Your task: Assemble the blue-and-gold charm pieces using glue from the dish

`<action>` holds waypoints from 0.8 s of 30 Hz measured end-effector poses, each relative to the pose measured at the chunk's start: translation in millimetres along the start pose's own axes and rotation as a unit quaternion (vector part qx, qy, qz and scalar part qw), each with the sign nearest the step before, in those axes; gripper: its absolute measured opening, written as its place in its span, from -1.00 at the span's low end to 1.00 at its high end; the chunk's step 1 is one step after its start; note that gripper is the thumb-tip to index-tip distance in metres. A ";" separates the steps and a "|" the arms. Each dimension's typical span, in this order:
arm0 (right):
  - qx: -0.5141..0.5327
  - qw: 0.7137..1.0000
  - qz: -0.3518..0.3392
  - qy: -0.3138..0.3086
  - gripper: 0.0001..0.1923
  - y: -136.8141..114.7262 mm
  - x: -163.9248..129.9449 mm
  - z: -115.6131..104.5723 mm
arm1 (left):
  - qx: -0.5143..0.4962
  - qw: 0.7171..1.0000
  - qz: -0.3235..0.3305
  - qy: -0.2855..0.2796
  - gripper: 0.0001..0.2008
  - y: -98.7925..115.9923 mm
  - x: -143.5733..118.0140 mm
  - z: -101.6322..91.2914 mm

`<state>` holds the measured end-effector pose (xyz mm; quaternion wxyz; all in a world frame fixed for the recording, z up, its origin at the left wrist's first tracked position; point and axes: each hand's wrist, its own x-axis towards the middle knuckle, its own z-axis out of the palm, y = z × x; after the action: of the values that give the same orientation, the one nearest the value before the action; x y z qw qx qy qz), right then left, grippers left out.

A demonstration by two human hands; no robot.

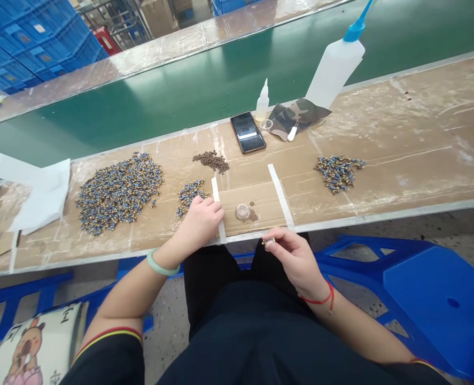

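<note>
Resting on the cardboard-covered bench (401, 133), your left hand (200, 220) lies curled, knuckles up, with its fingertips at the near edge of a small heap of blue and brass parts (189, 193); whether the fingers are closed on any of them you cannot tell from this angle. A pale green bangle (161, 266) sits on that wrist. Your right hand (296, 256) hangs just off the front edge of the bench, above your lap, thumb and forefinger pressed together on one tiny part (267, 241) of the same kind. A red string (325, 299) circles that wrist.

Between your two hands, on the bench, stands a small clear dish (242, 212) with a few brown bits beside it. Two white tape strips (281, 195) frame that patch of cardboard, and your left hand touches the nearer one. To your left spreads the big pile of parts (118, 191), well apart from a smaller heap on the right (338, 172). Behind the dish lies a little mound of brown pieces (212, 160), then a dark phone (248, 132), a small dropper bottle (263, 101), a camouflage pouch (296, 116) and a tall squeeze bottle with a blue nozzle (336, 67). Beyond them runs a green conveyor belt (220, 75). White paper sheets (40, 192) lie at the far left, and a blue plastic stool (429, 299) stands to your right.
</note>
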<state>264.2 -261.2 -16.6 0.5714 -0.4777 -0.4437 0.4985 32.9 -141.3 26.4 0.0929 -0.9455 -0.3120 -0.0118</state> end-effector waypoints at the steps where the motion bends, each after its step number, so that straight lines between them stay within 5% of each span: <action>1: 0.001 1.000 -0.001 0.002 -0.81 0.1 0.0 0.6 | 0.010 1.000 0.014 -0.003 -0.78 -0.2 2.1 -2.0; 5: -0.005 1.000 -0.001 0.008 -0.80 0.9 -1.4 1.5 | -0.013 1.000 0.019 -0.003 -0.77 -0.5 7.7 -8.9; 9: -0.017 1.000 -0.002 0.019 -0.78 1.3 -3.7 -0.8 | -0.222 0.970 -0.100 0.022 -0.80 -2.3 4.3 -14.4; 11: -0.023 0.999 -0.019 0.026 -0.80 -0.2 -3.7 -1.5 | -0.411 0.892 -0.182 0.054 -0.83 -1.7 -1.4 -16.8; 15: -0.046 0.996 -0.069 0.025 -0.81 -8.2 1.2 1.5 | -0.713 0.636 -0.276 0.110 -0.71 9.6 -11.8 -20.1; 17: -0.052 0.995 -0.087 0.017 -0.79 -13.6 5.2 4.6 | -0.777 0.551 -0.283 0.114 -0.63 18.7 -13.0 -22.4; 20: -0.055 0.992 -0.114 0.004 -0.80 -20.7 10.0 9.5 | -0.814 0.499 -0.278 0.106 -0.59 30.5 -10.5 -28.4; 24: -0.059 0.986 -0.154 -0.007 -0.84 -27.5 13.2 13.7 | -0.824 0.492 -0.259 0.107 -0.60 38.1 -5.5 -37.0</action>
<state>256.2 -248.0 13.0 0.6090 -0.4330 -0.5442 0.3813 52.3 -181.3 55.8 -0.7032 -0.4596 -0.3785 -0.3886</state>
